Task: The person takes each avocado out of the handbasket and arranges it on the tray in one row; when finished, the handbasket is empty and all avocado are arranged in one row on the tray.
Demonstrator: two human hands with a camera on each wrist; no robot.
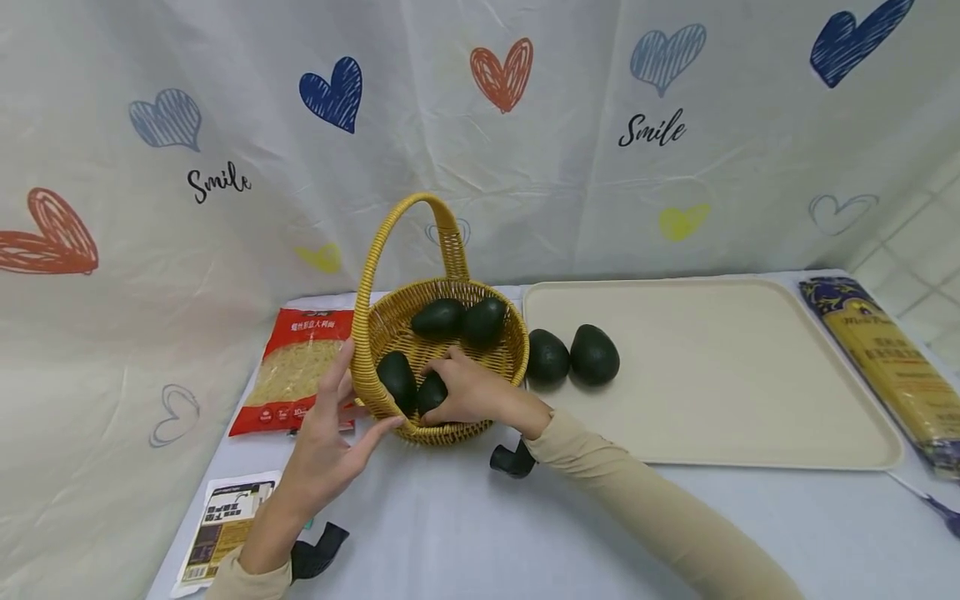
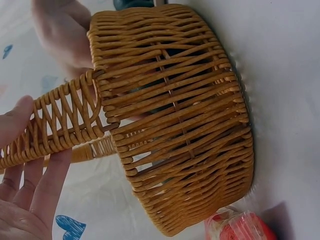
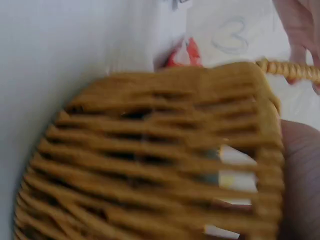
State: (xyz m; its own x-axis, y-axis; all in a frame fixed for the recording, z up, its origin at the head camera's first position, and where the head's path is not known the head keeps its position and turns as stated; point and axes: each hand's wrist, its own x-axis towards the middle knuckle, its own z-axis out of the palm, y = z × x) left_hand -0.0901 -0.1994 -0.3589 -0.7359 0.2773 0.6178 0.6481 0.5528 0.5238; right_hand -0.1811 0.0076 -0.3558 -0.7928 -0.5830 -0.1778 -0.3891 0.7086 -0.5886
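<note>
Wicker basket (image 1: 519, 337) stands upright, handle (image 1: 366, 292) arching up, hands (image 1: 330, 450) gripping handle and one avocado (image 1: 432, 393).

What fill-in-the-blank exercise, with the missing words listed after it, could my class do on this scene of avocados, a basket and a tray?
1. Counting the one in the right grip, the basket holds ____ avocados.
2. On the cream tray lie ____ more avocados.
3. In the head view, the packet just left of the basket has a ____ top band.
4. The black word printed twice on the backdrop is ____.

Missing words: four; two; red; Smile.
</note>
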